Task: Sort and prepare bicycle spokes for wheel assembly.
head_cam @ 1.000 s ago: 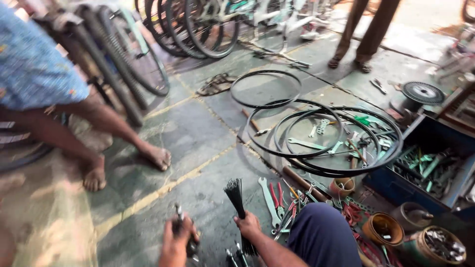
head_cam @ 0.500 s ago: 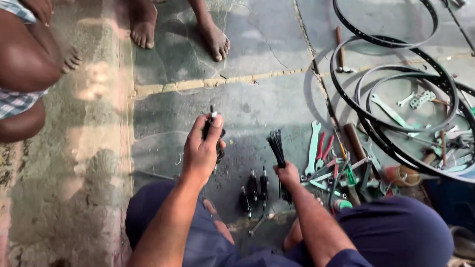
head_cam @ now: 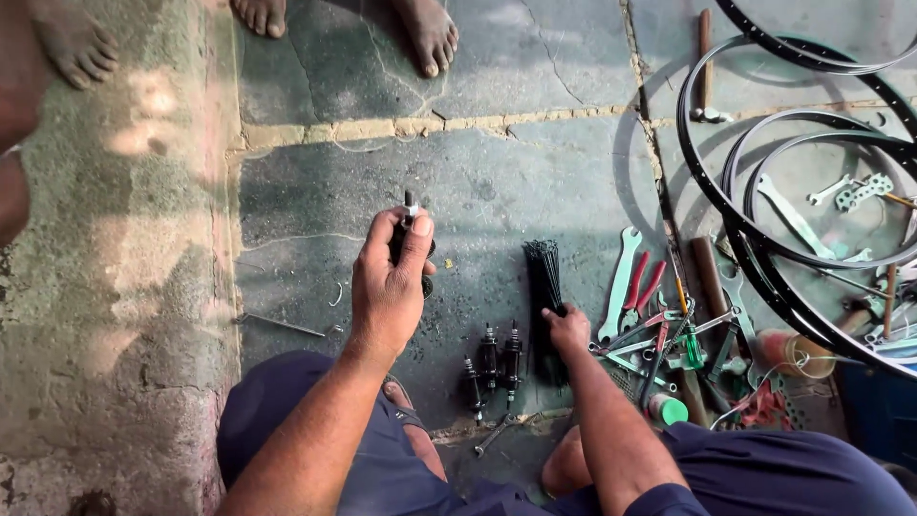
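While left hand [head_cam: 387,287] grips, seemingly, hub [head_cam: 413,234], right hand [head_cam: 568,330] holding spokes [head_cam: 546,287]

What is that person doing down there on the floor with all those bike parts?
A person sits on the stone floor. Their left hand holds up a small black wheel hub, and their right hand grips a bundle of black spokes standing on the floor. Three more hubs lie between the knees. Wrenches and pliers and bare wheel rims lie to the right. Someone's bare feet stand nearby.

bare feet [head_cam: 428,33], wheel rims [head_cam: 764,253], spanners [head_cam: 619,284]
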